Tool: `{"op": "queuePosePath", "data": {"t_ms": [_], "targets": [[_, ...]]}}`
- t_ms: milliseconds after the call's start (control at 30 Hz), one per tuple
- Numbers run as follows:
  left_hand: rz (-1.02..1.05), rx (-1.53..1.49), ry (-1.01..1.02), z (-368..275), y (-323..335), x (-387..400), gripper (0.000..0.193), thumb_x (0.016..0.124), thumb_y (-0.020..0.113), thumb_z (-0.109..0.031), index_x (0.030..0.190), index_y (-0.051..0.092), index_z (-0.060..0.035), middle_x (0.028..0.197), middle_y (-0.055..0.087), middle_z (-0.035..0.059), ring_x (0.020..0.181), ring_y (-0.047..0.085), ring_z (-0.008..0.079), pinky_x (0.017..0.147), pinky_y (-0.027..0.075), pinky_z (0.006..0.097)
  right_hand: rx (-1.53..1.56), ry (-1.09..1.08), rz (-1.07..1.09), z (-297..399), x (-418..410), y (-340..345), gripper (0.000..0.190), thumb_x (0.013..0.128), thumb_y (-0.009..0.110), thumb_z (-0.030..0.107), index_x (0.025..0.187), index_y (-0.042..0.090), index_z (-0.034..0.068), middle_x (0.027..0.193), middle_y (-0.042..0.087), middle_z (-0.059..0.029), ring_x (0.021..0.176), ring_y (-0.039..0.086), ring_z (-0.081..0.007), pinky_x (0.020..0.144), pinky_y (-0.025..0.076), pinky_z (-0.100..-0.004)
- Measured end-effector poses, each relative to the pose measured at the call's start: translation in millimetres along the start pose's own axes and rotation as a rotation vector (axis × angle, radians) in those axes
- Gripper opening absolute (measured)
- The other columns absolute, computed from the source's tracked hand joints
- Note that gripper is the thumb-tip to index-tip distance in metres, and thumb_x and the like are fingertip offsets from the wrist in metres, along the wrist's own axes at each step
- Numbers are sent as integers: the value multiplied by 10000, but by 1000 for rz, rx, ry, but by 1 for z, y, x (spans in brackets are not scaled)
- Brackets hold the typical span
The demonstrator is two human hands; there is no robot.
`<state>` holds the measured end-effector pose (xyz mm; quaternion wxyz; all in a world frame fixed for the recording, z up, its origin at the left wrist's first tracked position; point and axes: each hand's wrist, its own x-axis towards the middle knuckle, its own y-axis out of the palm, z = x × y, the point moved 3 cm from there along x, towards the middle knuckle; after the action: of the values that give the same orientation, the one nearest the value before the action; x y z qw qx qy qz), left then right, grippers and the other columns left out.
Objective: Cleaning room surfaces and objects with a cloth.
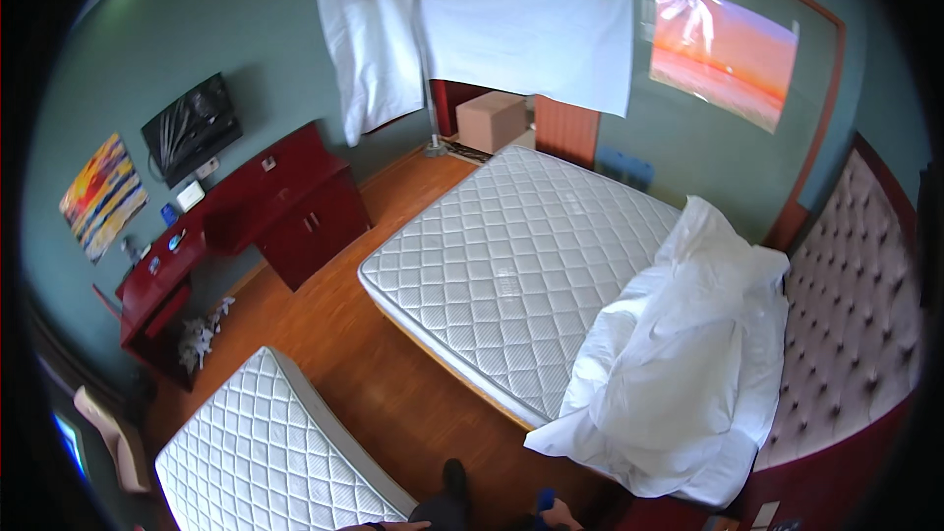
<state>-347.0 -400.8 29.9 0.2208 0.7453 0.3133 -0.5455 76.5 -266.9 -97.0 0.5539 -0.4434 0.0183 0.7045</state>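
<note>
At the bottom edge, my right hand (562, 515) is closed around a small blue object (546, 499), too small to identify. Only part of my left hand (405, 526) shows, in front of my dark trousers and beside the corner of a smaller quilted mattress (273, 450); its grip cannot be made out. Ahead lies a larger quilted white mattress (509, 251) on a bed. Crumpled white bedding (664, 383) is heaped at its head end, by a tufted headboard (841, 332).
Wooden flooring (420, 383) runs between the mattresses. A dark red desk and cabinet unit (313, 221) lines the left wall under a television (193, 129). A cardboard box (492, 122) sits beyond the bed, below hanging white cloth (527, 37). Scraps (199, 339) litter the floor.
</note>
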Motion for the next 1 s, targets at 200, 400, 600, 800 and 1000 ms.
{"op": "queuePosePath", "data": {"t_ms": [200,400,600,800,1000], "targets": [[-123,-23,91,38,-20,4,895,997,594,-667,1690,340,-161,1535,607,243,1457,551,424,1223,433,496,-98,-94,108,85,1,-3,545,876,749,348,1251,696,-44,1264,706,-284,1181,713,-441,975,589,-558],[-140,-12,188,46,-68,17,789,1015,553,-645,1661,407,-215,1497,635,233,1425,580,422,1214,430,510,-204,-114,124,155,18,-14,554,870,753,349,1252,698,-48,1264,707,-286,1181,713,-440,981,586,-557],[-134,65,343,55,-127,15,696,1034,513,-623,1633,473,-270,1460,662,223,1392,610,419,1205,427,525,-273,-107,122,231,40,-15,562,864,756,350,1253,699,-52,1265,709,-289,1182,713,-440,988,584,-556],[-328,145,420,75,-184,23,568,1048,495,-631,1442,650,-252,1275,739,214,1238,704,383,1094,510,512,-317,-124,149,294,62,9,571,859,760,350,1255,701,-56,1265,710,-291,1183,713,-440,994,581,-556],[-480,-411,151,116,-215,52,508,1009,573,-489,921,845,-70,873,816,112,903,788,280,872,609,420,-394,-176,229,345,88,47,579,853,764,351,1256,703,-60,1265,712,-294,1184,713,-440,1001,579,-555]]}}
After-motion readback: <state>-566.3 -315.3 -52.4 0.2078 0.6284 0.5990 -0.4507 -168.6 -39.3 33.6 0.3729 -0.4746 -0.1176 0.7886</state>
